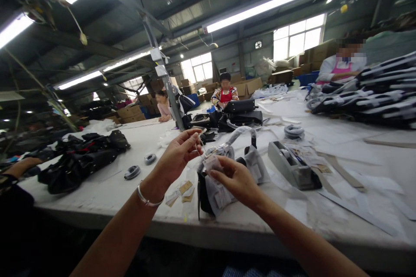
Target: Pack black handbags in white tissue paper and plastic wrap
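My left hand (pixel 180 152) pinches a thin pale string (pixel 201 140) between thumb and fingertips. The string runs down to a small whitish tag or packet (pixel 212 163), which my right hand (pixel 235 177) holds between thumb and fingers. Right below my hands a black handbag (pixel 205 197) stands near the table's front edge, partly covered in white wrapping. Its handle (pixel 242 132) is wrapped in clear plastic and arches up behind my right hand. Brown and white paper tags (pixel 185 191) lie on the table to the left of the bag.
A grey tape dispenser (pixel 289 166) stands right of the bag, near cardboard strips (pixel 344 171). Coiled rolls (pixel 132 172) and a black bag pile (pixel 84 158) lie left. Wrapped black pieces (pixel 373 91) are heaped at right. Several people work around the white table (pixel 130 201).
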Demonstrator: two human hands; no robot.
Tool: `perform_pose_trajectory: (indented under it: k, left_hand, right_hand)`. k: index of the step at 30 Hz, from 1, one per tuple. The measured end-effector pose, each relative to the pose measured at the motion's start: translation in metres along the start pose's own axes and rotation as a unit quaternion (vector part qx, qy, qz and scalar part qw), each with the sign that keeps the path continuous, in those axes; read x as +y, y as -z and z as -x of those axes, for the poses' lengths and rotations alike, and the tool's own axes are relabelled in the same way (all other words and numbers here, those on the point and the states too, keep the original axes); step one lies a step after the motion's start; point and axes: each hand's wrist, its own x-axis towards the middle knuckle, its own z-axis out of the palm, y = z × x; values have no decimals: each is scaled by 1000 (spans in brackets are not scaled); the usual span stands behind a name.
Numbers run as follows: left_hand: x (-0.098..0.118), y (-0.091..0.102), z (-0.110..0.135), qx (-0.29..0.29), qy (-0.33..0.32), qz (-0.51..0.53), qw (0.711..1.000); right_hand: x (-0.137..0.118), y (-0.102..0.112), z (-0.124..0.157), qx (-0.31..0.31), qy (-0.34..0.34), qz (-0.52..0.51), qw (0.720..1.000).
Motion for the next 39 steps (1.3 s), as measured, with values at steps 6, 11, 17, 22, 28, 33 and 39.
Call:
perform_pose_trajectory:
  k: [6, 11, 17, 22, 28, 33, 39]
  left_hand:
    - [-6, -15, 4, -23, 38, 27, 999]
    - [-5, -14, 5, -63, 30, 2, 998]
    - [-7, -17, 6, -82, 33, 34, 996]
    - [-8, -27, 8, -80, 30, 121, 989]
    - [-16, -38, 11, -84, 54, 73, 992]
    - [-25, -42, 10, -93, 60, 13, 994]
    - [-37, -11, 3, -81, 38, -66, 994]
  right_hand:
    - [1, 1, 3, 55, 6, -75, 996]
    - [2, 13, 7, 69, -27, -95, 993]
    - [1, 20, 19, 32, -49, -54, 997]
    - [13, 22, 23, 0, -53, -42, 998]
    - [9, 20, 25, 94, 41, -42, 994]
    - [1, 9, 24, 89, 28, -63, 994]
    - [15, 9, 23, 129, -121, -233, 956]
